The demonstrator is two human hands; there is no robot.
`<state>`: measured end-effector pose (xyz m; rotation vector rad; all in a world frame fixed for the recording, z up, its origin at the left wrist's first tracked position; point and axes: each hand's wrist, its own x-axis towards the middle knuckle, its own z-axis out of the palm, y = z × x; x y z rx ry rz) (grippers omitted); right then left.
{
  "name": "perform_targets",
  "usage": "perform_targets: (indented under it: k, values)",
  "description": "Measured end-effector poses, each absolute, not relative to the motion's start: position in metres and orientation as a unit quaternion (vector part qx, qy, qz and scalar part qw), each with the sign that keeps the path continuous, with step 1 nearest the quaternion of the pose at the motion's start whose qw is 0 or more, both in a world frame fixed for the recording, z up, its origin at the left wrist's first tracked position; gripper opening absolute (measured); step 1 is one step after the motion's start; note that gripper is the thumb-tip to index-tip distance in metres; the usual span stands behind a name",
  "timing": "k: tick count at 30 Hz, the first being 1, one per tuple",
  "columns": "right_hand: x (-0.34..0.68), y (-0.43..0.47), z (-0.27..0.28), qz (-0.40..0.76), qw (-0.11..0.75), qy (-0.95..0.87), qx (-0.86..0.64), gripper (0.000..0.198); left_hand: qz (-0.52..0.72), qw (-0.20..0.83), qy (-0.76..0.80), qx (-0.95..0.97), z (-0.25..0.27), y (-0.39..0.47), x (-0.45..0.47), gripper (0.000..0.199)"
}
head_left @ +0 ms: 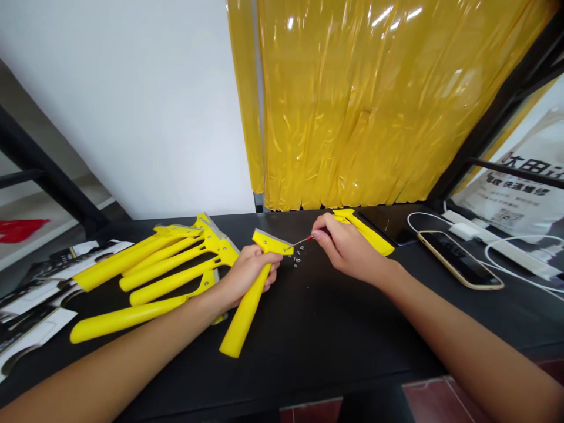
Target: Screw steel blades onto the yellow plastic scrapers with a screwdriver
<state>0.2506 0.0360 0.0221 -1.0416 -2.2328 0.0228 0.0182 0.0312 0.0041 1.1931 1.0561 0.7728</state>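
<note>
My left hand [254, 271] is closed around the neck of a yellow scraper [243, 314], whose handle points down toward me. Pinched in my right hand [341, 244] is a small screwdriver [304, 240] with a red handle and a thin metal shaft. Its tip meets the right end of the scraper's head, near a screw. Several small screws and nuts [298, 257] lie loose on the black table just right of the head. More yellow scrapers [163, 273] are spread left of my left hand, partly overlapping. Another yellow piece [368, 232] lies behind my right hand, partly hidden by it.
On the black table [335, 341], a phone [460, 258] lies at right beside a white power strip [502, 244] with cables. A dark tablet-like slab [388, 223] is behind. Black-and-white printed cards [39, 329] are at far left. A yellow plastic curtain [352, 106] hangs behind.
</note>
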Motion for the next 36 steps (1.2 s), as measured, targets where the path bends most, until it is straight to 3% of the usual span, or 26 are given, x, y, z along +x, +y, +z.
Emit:
perform_targets:
  k: [7,17,20,24,36]
  values:
    - [0.252,0.034,0.023,0.024,0.319,-0.870,-0.376,0.016,0.326,0.641,0.454,0.526,0.002,0.032,0.017,0.031]
    - [0.252,0.029,0.029,0.026,0.297,-0.875,-0.381,0.029,0.327,0.670,0.434,0.505,0.001,0.039,0.013,0.032]
    - [0.249,0.034,0.024,-0.025,0.311,-0.831,-0.460,0.033,0.334,0.649,0.448,0.516,0.001,0.035,0.015,0.030]
    - [0.248,0.040,0.020,-0.124,0.253,-0.795,-0.537,0.046,0.334,0.641,0.463,0.512,0.002,0.032,0.015,0.029]
    - [0.257,0.034,0.031,-0.125,0.207,-0.885,-0.398,0.039,0.275,0.666,0.470,0.510,0.007,0.036,0.015,0.035]
